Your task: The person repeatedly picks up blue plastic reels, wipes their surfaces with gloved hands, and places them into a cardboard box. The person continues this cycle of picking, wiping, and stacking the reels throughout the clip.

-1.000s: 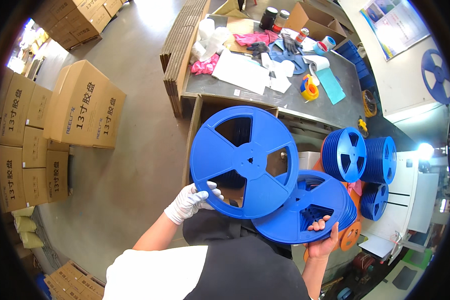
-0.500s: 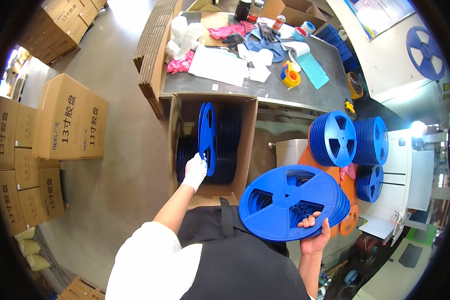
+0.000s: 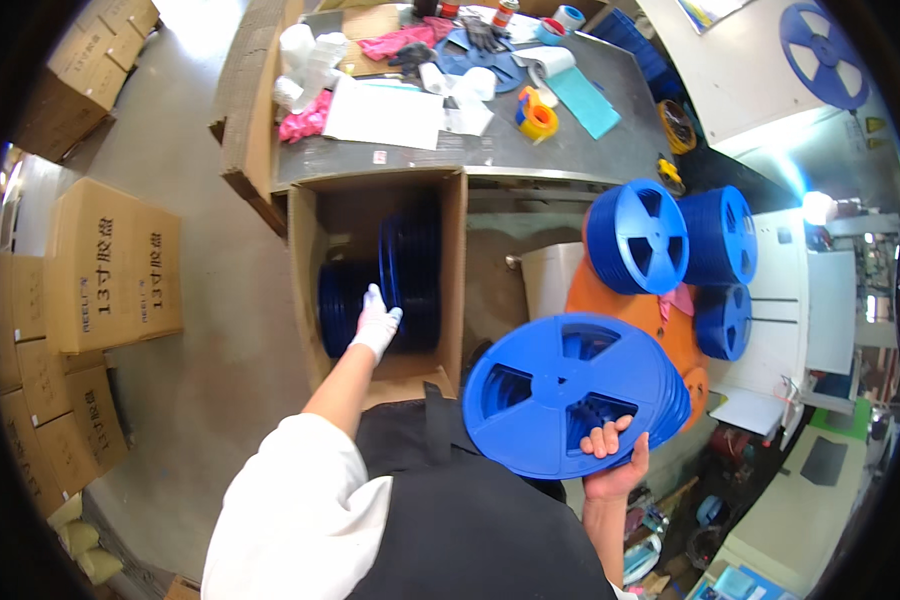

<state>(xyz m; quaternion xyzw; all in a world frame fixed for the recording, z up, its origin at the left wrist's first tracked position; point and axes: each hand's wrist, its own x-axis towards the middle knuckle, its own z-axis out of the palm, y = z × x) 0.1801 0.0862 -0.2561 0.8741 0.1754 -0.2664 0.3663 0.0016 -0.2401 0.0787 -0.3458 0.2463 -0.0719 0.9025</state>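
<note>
My left hand [image 3: 376, 327], in a white glove, reaches into an open cardboard box [image 3: 452, 290]. Its fingers are on the lower edge of a blue plastic reel [image 3: 387, 262] that stands on edge among other reels. Dark shadow hides much of the box's inside, including how many reels the hand holds. Against my front, my right hand [image 3: 615, 458] carries a thick stack of blue reels [image 3: 540, 385], tilted with its broad face up. The bare fingers hook through an opening in the top reel, while the thumb lies along the rim.
More reel stacks [image 3: 638, 238] stand on an orange surface [image 3: 592, 300] to the right. Beyond the box, a dark workbench [image 3: 320, 165] holds gloves, paper and a yellow-orange tape roll [image 3: 537, 118]. Flattened cardboard [image 3: 245, 130] leans at its left end. Closed cartons [image 3: 120, 265] are stacked far left.
My left hand has lowered the reel from above the box down in among the others. The view has shifted slightly. My right hand still holds its stack.
</note>
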